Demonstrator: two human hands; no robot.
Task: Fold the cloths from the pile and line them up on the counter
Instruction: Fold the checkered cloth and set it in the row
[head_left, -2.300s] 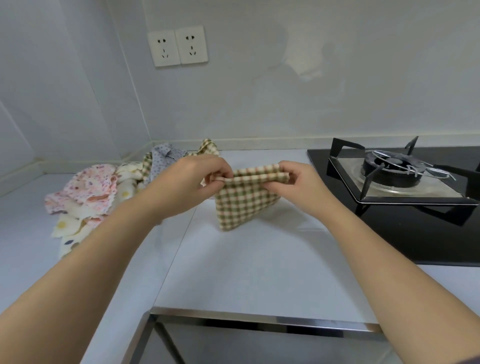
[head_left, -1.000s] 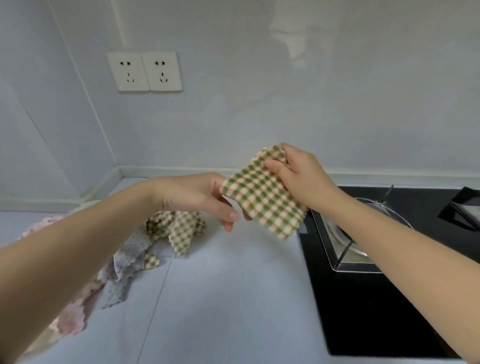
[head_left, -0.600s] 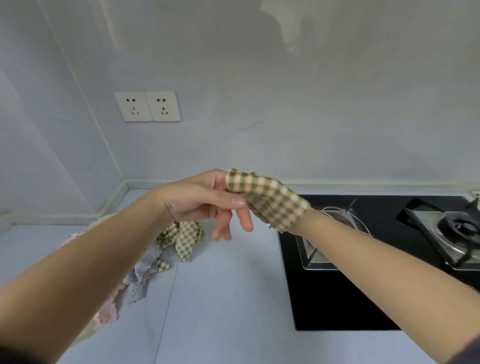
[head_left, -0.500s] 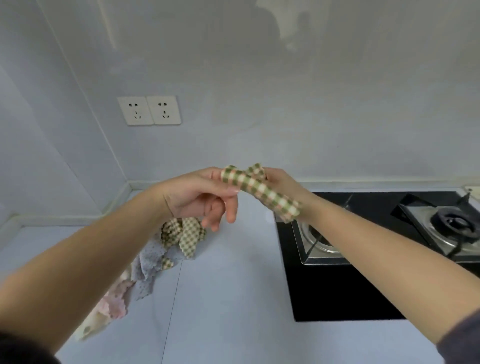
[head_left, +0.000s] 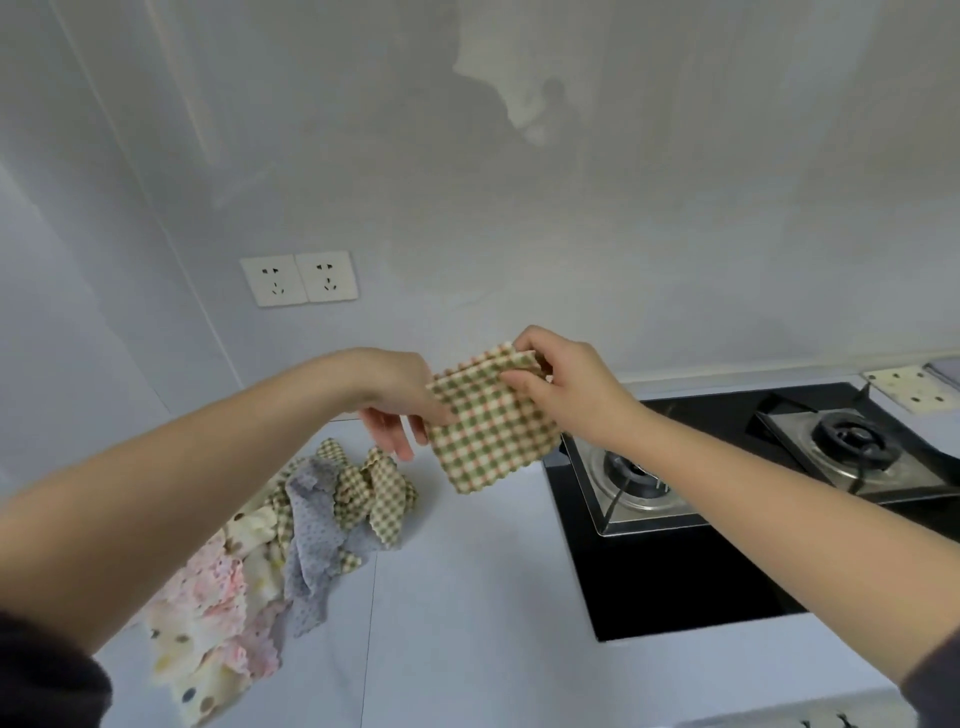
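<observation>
A folded green-and-beige checked cloth hangs in the air above the white counter. My right hand pinches its top right corner. My left hand holds its left edge, thumb hidden behind the cloth and the other fingers hanging loosely below. The pile of unfolded cloths lies on the counter at the left: checked, grey dotted, pink and cream pieces. At the far right, behind the hob, a folded cream dotted cloth lies next to a grey one.
A black gas hob with two burners fills the counter's right side. Two wall sockets sit on the grey back wall. The corner wall closes the left side.
The cloth has turned from a narrow rolled strip into a flat folded square hanging from my hands. My head has swung right, and the far-right folded cloths have come into view.
</observation>
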